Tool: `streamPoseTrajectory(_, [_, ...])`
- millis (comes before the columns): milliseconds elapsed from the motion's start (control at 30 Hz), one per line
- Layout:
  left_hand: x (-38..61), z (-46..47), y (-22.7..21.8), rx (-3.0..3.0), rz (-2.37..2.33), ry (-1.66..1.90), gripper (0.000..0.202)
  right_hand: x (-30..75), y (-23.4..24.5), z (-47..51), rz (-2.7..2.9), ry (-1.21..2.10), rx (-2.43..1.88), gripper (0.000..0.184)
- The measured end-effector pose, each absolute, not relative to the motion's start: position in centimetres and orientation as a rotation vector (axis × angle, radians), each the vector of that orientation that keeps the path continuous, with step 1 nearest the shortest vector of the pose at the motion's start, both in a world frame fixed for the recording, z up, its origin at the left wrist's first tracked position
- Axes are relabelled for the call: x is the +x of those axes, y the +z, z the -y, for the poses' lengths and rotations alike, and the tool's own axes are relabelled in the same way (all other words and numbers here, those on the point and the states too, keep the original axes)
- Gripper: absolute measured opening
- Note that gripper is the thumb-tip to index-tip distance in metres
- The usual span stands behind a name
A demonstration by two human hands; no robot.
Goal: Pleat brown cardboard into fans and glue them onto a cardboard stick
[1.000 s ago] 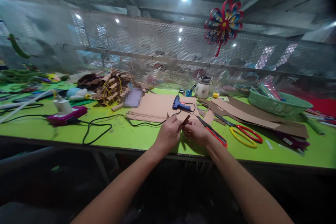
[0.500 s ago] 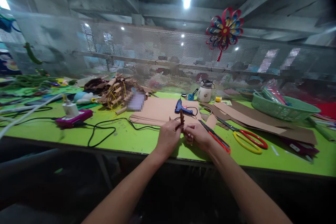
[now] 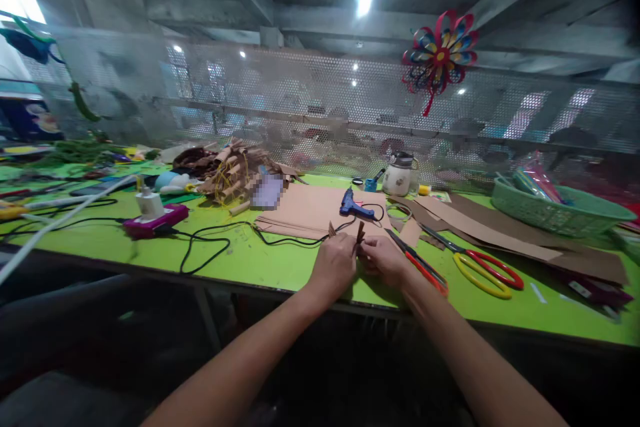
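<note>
My left hand is closed on a small piece of brown paper, whose narrow ends stick up above the fingers. Right beside it, my right hand pinches at the same piece from the other side. Most of the paper is hidden by the fingers. Both hands are over the front edge of the green table. Just beyond them a blue glue gun lies on a stack of tan paper sheets. An orange-handled cutting tool rests close to my right forearm.
Scissors with red and yellow handles lie to the right, near long brown paper strips and a green basket. Behind stands a jar. On the left are a purple power strip, black cables and a brown paper bundle.
The whole view has shifted slightly, so things appear further right. The brown paper piece has tilted and its ends stand differently between my hands. Both hands stay close together.
</note>
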State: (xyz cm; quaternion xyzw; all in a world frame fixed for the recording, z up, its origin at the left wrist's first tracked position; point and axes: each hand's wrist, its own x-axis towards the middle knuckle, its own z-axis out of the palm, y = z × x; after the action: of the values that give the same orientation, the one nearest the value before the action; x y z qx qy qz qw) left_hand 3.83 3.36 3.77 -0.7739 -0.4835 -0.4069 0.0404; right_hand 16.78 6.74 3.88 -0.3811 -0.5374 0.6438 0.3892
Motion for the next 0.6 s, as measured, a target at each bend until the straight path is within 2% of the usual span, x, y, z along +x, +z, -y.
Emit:
streamPoseTrajectory(100, [3.8, -3.4, 3.9, -2.363, 1.519, -1.358, 0.016, 16.8, 4.0, -6.6, 1.365, 1.639, -0.967, 0.035])
streamPoseTrajectory(267, [2.6, -4.2, 4.1, -2.229, 1.752, -1.756, 0.016, 17.4, 4.3, -6.5, 1.383, 1.589, -0.986, 0.033])
streamPoseTrajectory(400, [1.7, -4.8, 3.8, -2.176, 1.852, -1.933, 0.02, 17.9, 4.4, -6.8, 1.441, 1.215, -1.057, 0.035])
streamPoseTrajectory(600, [1.9, -4.7, 3.6, -2.219, 1.85, -1.848, 0.018, 17.2, 4.1, -6.4, 1.811, 0.749, -0.911, 0.02])
